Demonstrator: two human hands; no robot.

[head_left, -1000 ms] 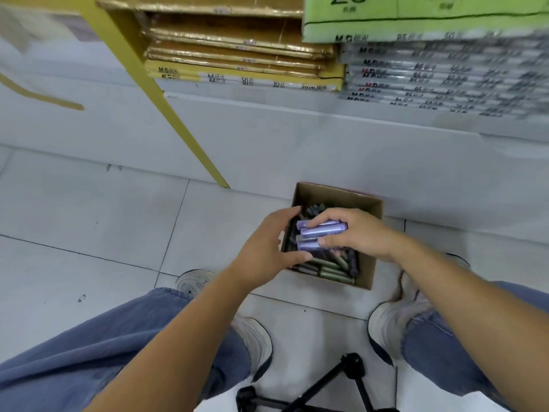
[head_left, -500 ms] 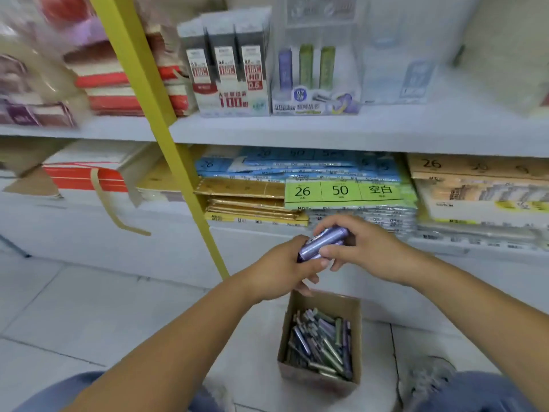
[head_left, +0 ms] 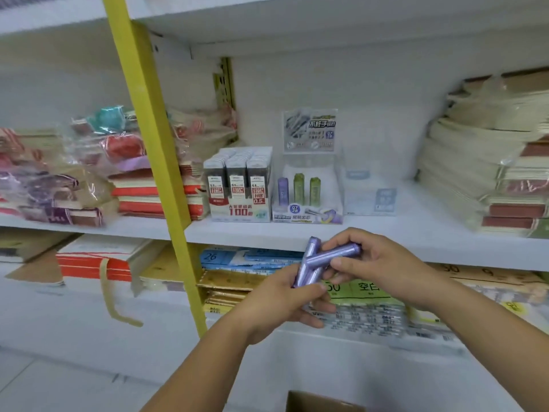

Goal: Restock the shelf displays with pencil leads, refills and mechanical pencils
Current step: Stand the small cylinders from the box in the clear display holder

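gripping a cluster of purple lead tubes [head_left: 306, 273], the left hand [head_left: 282, 301] curls round them; the right hand [head_left: 383, 263] pinches one tube [head_left: 335, 255] crosswise on top, all just before the shelf [head_left: 430, 245] front edge, below the clear display case [head_left: 307, 215].

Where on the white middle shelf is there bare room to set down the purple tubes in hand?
Bare white shelf lies between the clear plastic box and the cream paper stacks at right, and along the front edge before the displays. Crowded: the grey lead-box display stands beside the clear tube display, and wrapped notebook stacks fill the left.
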